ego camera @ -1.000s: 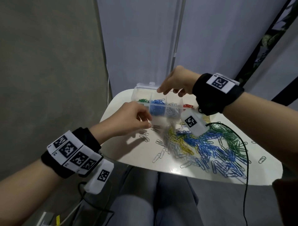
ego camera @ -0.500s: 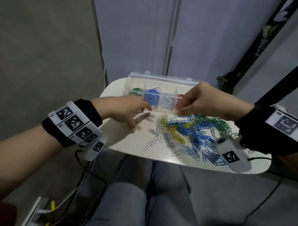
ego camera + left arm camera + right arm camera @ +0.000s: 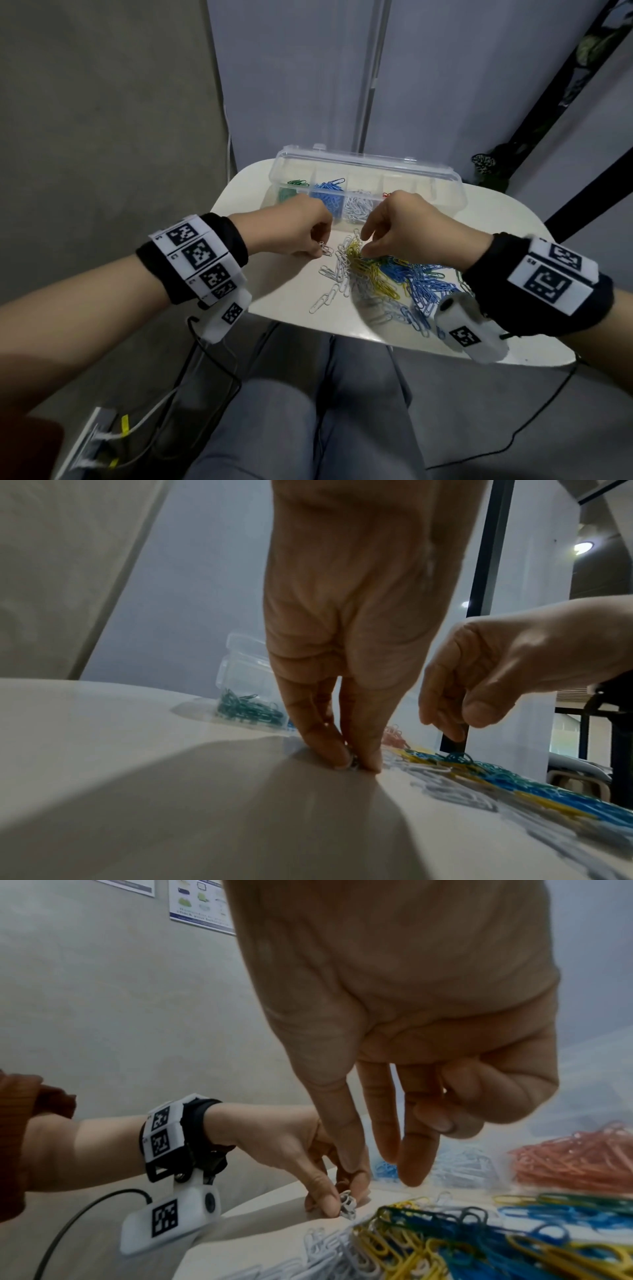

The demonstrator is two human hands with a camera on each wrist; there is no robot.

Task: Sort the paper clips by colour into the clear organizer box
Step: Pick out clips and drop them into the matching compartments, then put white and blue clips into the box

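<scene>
The clear organizer box [image 3: 363, 164] stands open at the back of the white table [image 3: 239, 192], with green, blue, white and red clips in separate compartments. A mixed pile of paper clips [image 3: 394, 274] in white, yellow, blue and green lies in front of it. My left hand [image 3: 322, 251] pinches a few white clips [image 3: 346, 1204] against the tabletop at the pile's left edge; in the left wrist view its fingertips [image 3: 371, 764] press on the surface. My right hand [image 3: 380, 1172] hovers over the pile's near-left part, thumb and forefinger pointing down, nothing between them.
Loose white clips [image 3: 325, 298] are scattered toward the table's front edge. My grey-trousered legs [image 3: 308, 428] sit under that edge. A black cable [image 3: 534, 418] trails on the floor at the right, and a power strip [image 3: 92, 442] lies at lower left.
My right hand came back from above the box and dropped onto the pile. My left hand moved right and its fingers closed on white clips.
</scene>
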